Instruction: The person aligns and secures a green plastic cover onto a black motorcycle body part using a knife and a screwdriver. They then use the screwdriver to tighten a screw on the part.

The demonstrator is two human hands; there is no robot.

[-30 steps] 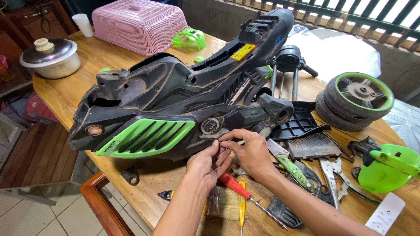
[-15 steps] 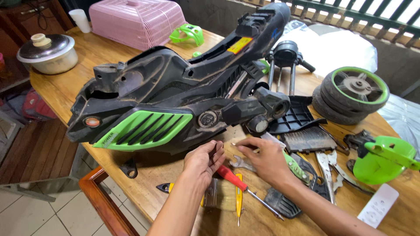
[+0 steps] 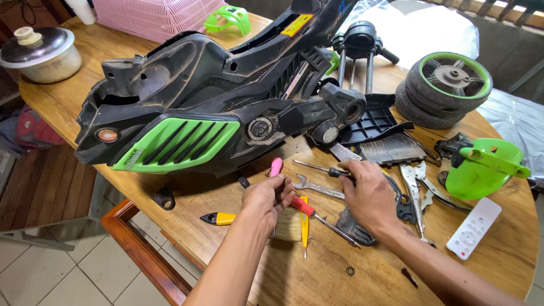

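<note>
Our hands have left the big black and green plastic toy bike body. Now our left hand fingers grasp a pink-handled brush on the wooden surface. Our right hand fingers close on a black-handled screwdriver.

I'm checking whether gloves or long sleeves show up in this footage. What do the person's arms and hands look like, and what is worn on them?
Both are bare: the left hand and right hand wear no gloves, and no ring, watch or bracelet shows. The forearms are uncovered right to the picture's lower edge, so no sleeve is in view. The fingernails look short.
</note>
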